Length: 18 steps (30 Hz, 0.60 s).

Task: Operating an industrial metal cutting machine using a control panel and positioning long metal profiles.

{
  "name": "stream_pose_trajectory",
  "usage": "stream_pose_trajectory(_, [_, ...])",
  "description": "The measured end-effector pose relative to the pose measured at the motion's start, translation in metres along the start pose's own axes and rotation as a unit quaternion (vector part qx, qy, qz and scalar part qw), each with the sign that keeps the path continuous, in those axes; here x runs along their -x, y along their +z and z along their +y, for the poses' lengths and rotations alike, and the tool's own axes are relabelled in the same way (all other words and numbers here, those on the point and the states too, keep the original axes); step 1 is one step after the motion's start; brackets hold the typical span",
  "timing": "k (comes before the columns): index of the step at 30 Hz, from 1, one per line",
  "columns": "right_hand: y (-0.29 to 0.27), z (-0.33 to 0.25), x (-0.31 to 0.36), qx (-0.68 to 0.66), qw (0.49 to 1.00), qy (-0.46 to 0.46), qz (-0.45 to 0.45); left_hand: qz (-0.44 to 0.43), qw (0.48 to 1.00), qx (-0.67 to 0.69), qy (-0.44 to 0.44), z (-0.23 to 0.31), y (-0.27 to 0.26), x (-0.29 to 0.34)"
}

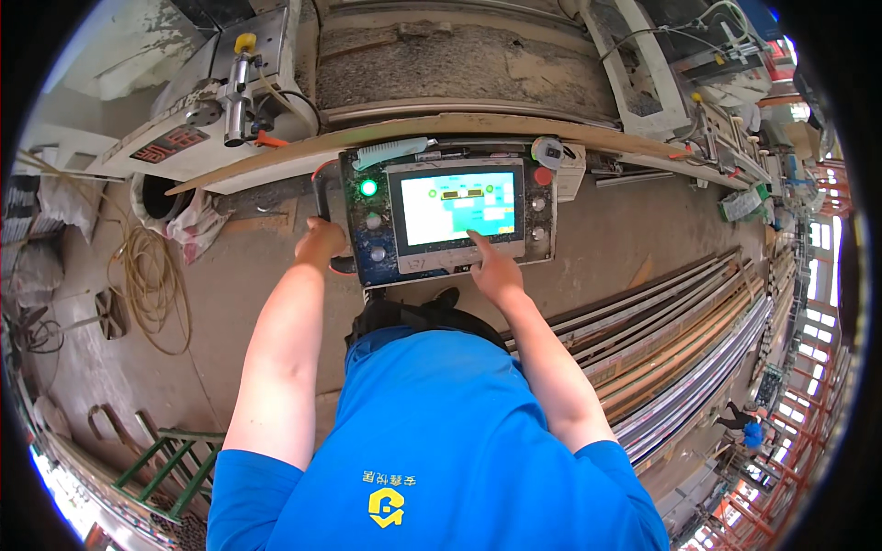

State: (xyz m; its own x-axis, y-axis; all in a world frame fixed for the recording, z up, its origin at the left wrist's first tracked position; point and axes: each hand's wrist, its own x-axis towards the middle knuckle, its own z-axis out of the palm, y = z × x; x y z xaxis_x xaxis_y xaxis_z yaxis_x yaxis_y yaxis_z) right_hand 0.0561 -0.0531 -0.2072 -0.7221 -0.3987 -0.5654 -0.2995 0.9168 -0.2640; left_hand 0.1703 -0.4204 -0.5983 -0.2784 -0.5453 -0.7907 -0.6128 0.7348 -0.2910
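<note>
coiled tan hose on floor, green metal frame, long bars stacked at right, distant person

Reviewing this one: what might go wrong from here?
The pointing right hand is at the lit rectangular touchscreen and might tap the wrong control.
The pale grey knife-like tool atop the dark speckled control panel could slide off if jolted.
The loose tan coiled hose on the grey floor might trip someone passing.

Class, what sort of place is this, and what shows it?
Probably a factory workshop: the control panel with its lit screen, the large machine beyond it, and rows of long strips.
</note>
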Motion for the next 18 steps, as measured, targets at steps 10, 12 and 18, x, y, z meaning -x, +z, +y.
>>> stream_pose_trajectory(10, [0.001, -0.001, -0.002, -0.012, 1.000, -0.001, 0.028, 0.000, 0.998, 0.056, -0.026, -0.015, -0.012, 0.027])
stream_pose_trajectory(12, [-0.002, 0.006, 0.002, -0.020, 0.999, 0.034, 0.012, 0.012, 0.991, 0.129, -0.031, -0.002, -0.048, 0.086])
stream_pose_trajectory(18, [0.000, -0.003, 0.012, -0.063, 0.995, -0.018, 0.075, -0.062, 0.995, 0.079, -0.001, -0.035, -0.058, 0.089])
